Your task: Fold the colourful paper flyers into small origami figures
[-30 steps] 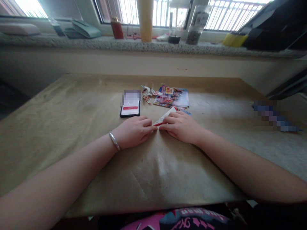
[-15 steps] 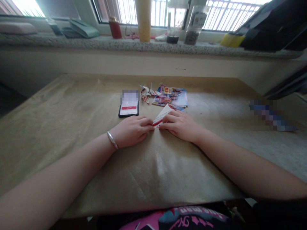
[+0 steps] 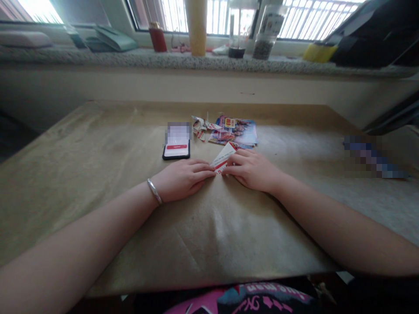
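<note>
A small piece of folded paper (image 3: 223, 158), white with red print, lies on the table between my hands. My left hand (image 3: 183, 178), with a silver bangle at the wrist, has its fingertips pressed on the paper's left corner. From the other side my right hand (image 3: 251, 169) grips the paper's right edge with bent fingers, which cover part of it. Just beyond my left hand lies a phone (image 3: 176, 150) with its screen lit. Past the paper are a colourful printed leaflet stack (image 3: 242, 133) and a crumpled folded-paper shape (image 3: 200, 125).
A tan cover lies over the table (image 3: 131, 244). On the stone windowsill (image 3: 131, 60) behind it stand a red bottle (image 3: 157, 38), a tall yellow cylinder (image 3: 197, 30), clear containers (image 3: 263, 43) and a dark bag (image 3: 369, 39). A blurred-out blue item (image 3: 376, 159) is at the right.
My right hand has shifted slightly right, and my left fingertips have slid a little right along the paper. More of the paper's red-printed face shows between the hands.
</note>
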Demonstrator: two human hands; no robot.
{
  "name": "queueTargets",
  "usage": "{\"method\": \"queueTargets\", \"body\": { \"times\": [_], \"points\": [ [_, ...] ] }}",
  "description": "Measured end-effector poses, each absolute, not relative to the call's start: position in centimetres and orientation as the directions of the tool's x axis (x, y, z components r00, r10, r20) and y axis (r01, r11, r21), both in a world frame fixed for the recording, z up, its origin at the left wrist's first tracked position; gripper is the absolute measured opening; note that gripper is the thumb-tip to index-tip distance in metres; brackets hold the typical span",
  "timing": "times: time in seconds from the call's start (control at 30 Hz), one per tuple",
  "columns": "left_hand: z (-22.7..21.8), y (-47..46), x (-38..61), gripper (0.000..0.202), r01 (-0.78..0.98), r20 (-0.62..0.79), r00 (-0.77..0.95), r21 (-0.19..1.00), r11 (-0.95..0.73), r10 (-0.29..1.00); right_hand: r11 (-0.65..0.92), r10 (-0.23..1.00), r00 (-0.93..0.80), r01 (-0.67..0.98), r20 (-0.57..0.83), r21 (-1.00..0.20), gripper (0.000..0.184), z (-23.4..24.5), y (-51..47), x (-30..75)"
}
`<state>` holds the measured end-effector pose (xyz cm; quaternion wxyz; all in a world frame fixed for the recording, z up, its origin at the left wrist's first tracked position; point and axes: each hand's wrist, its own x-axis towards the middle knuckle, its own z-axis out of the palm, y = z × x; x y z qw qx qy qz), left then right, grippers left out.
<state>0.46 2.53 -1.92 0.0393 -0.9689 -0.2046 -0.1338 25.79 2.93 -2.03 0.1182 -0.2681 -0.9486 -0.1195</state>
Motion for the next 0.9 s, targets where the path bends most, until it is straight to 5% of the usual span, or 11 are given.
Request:
{"method": "queueTargets", "body": {
  "times": [0.9],
  "points": [
    [-1.3, 3.0, -0.3, 0.028, 0.41, 0.235, 0.883, 0.038, -0.911, 0.407, 0.791, 0.565, -0.797, 0.597, 0.213, 0.134, 0.033, -0.8, 2.7, 27.9]
  ]
}}
